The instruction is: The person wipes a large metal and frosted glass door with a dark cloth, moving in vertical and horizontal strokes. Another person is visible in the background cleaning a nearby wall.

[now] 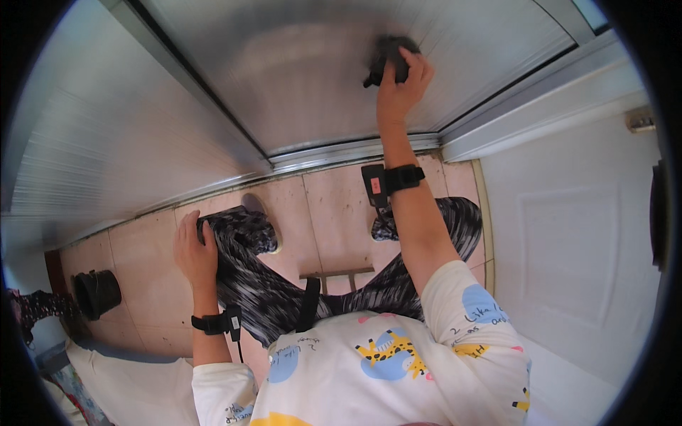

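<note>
My right hand (405, 80) grips a dark, bunched cloth (391, 58) and holds it against the translucent panel (319, 96) of a metal-framed partition in front of me. Both the cloth and the panel around it look slightly blurred. My left hand (196, 250) rests on my left knee, on the patterned trousers (250, 282), with its fingers a little apart and nothing seen in it. Each forearm carries a black strap with a small device.
A dark bucket (97, 294) stands on the tiled floor (144, 271) at the left. A white panelled door (570, 223) is at the right. Below the bucket lies pale fabric (133, 383). Part of a low stool (337, 274) shows between my legs.
</note>
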`<state>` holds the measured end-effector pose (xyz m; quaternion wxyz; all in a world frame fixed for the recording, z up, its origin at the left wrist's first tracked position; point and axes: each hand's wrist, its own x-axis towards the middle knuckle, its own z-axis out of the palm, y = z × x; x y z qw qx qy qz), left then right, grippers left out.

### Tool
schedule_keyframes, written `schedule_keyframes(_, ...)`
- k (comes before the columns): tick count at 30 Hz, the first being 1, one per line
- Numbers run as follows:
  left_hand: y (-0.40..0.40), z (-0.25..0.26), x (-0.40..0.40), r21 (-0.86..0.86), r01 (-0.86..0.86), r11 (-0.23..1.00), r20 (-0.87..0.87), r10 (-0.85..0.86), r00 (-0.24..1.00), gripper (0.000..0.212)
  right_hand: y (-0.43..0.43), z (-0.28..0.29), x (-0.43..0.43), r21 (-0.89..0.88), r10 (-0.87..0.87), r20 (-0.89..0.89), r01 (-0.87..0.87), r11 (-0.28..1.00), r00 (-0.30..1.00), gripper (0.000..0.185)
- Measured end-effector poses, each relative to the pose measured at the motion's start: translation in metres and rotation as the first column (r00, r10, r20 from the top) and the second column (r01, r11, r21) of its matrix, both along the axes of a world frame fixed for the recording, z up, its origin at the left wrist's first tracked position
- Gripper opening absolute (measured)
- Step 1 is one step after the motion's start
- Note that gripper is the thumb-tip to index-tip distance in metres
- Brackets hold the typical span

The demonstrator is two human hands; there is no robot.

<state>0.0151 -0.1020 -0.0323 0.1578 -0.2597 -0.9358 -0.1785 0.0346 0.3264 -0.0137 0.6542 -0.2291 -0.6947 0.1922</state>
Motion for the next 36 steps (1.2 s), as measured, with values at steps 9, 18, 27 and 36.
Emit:
schedule_keyframes(9,0.012,-0.001,-0.01,0.014,0.067,0.998,-0.02,-0.066,0.998,0.024,0.049,-0.245,0.026,-0.809,0.697,0.563,0.123,0.575,0.444,0.044)
schedule_keyframes(18,0.011,0.005,-0.003,-0.056,0.051,0.997,-0.013,-0.052,0.999,0.025,-0.037,-0.24,0.07,-0.877,0.783,0.479,0.183,0.444,0.396,0.047)
schedule_keyframes(27,-0.001,-0.01,-0.003,-0.039,0.058,0.998,-0.024,-0.059,0.998,0.025,-0.067,-0.217,0.036,-0.893,0.29,-0.436,-0.37,-0.256,0.852,0.051)
schedule_keyframes(36,0.009,0.003,0.001,-0.127,0.027,0.991,0.124,-0.012,0.992,0.02,-0.08,-0.177,-0.06,-0.951,-0.09,0.008,0.035,0.307,0.996,0.065)
